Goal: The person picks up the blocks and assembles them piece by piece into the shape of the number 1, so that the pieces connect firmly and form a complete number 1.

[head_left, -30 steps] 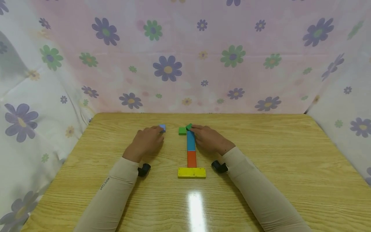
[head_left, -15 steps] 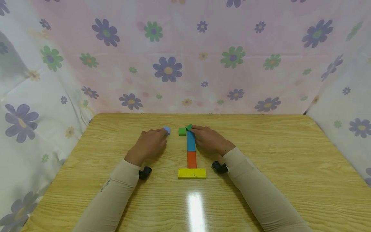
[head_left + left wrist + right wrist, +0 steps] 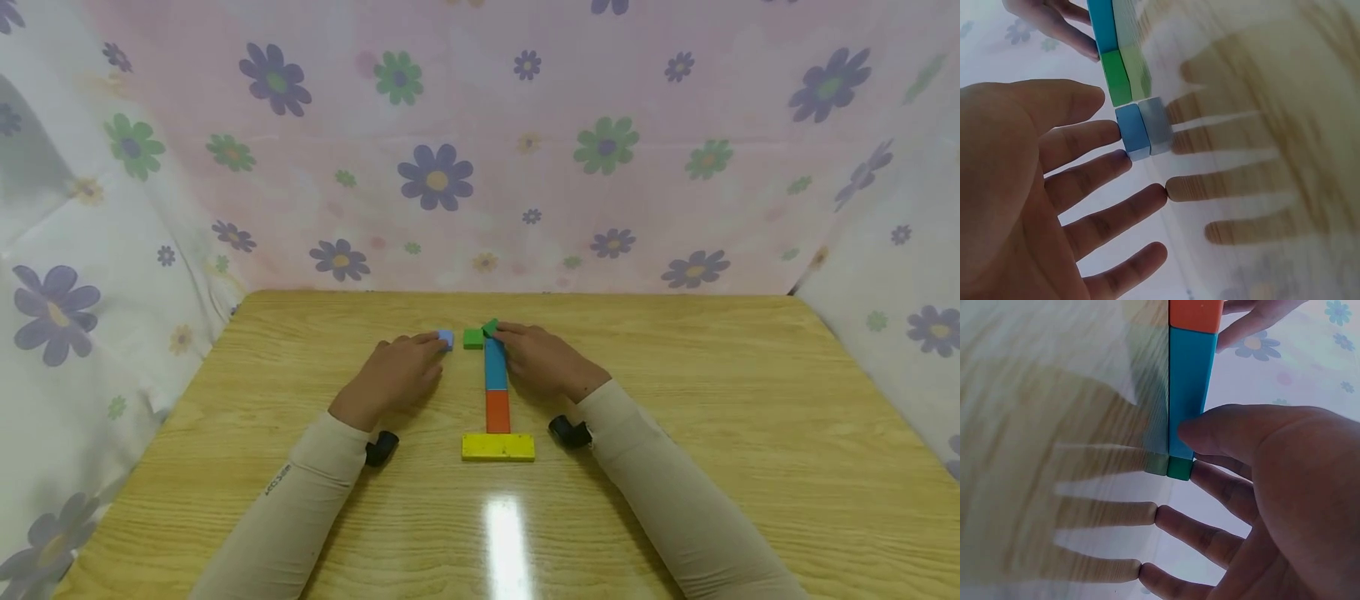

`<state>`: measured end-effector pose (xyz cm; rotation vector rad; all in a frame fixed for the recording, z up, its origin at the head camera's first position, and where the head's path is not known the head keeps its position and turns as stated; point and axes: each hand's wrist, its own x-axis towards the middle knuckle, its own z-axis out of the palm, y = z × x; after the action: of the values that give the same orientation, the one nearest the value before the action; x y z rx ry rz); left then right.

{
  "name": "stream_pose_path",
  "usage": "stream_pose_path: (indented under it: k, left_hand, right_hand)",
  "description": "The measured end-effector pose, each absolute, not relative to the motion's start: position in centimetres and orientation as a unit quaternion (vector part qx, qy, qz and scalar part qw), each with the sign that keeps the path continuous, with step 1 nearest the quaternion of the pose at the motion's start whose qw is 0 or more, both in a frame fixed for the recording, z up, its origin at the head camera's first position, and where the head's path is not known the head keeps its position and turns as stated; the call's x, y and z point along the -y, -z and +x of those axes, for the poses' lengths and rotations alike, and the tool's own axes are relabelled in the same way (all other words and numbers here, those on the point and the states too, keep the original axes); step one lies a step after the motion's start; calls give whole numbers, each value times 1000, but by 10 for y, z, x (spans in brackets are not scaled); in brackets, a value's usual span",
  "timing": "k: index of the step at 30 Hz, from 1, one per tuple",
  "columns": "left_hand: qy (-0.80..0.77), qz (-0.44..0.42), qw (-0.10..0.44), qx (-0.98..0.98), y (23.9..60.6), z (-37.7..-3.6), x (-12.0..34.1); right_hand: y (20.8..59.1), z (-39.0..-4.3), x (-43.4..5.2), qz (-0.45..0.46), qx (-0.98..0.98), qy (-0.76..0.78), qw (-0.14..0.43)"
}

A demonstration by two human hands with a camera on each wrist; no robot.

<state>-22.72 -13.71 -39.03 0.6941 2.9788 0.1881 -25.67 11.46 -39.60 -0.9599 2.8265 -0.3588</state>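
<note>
My left hand [image 3: 397, 372] has its fingers extended, and fingertips touch a small light-blue block [image 3: 446, 340] on the table. In the left wrist view that blue block [image 3: 1133, 131] lies close to a green block [image 3: 1116, 79]. My right hand [image 3: 546, 360] touches a second green block [image 3: 491, 327], set at an angle at the far end of a long blue block [image 3: 496, 365]. In the right wrist view the index fingertip meets this green block [image 3: 1179, 468], while the thumb lies over the long blue block [image 3: 1191, 387]. The square green block [image 3: 472, 339] sits just left of it.
Below the long blue block an orange-red block [image 3: 498, 412] continues the column. A yellow block [image 3: 498, 447] lies crosswise at its near end. The wooden table [image 3: 712, 400] backs onto a flowered curtain [image 3: 525, 150]. Black wrist cameras [image 3: 570, 432] hang near the tabletop.
My left hand has slid the light-blue block rightward along the table, closer to the square green block. The right hand stays in place.
</note>
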Motion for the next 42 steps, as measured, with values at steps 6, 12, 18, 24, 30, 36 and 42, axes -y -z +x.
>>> stream_pose_path:
  k: [6, 12, 18, 24, 30, 36, 42]
  left_hand:
    - [-59, 226, 47, -971, 391, -227, 134]
    - [-57, 224, 31, -972, 391, -225, 131]
    - [-66, 233, 20, -970, 391, -224, 130]
    - [-65, 229, 33, -971, 393, -224, 130]
    - [-66, 229, 31, -971, 394, -225, 130]
    - [-69, 237, 31, -968, 394, -224, 131]
    - [-63, 243, 26, -968, 392, -225, 130]
  right_hand:
    - [397, -258, -114, -322, -937, 118, 66]
    - [398, -258, -115, -320, -938, 113, 65]
    - [397, -258, -117, -319, -939, 113, 62]
    - [397, -257, -116, -320, -938, 114, 67]
    - [398, -258, -115, -318, -939, 115, 65]
    - [399, -258, -114, -320, -939, 113, 65]
    - [399, -260, -116, -318, -939, 108, 66]
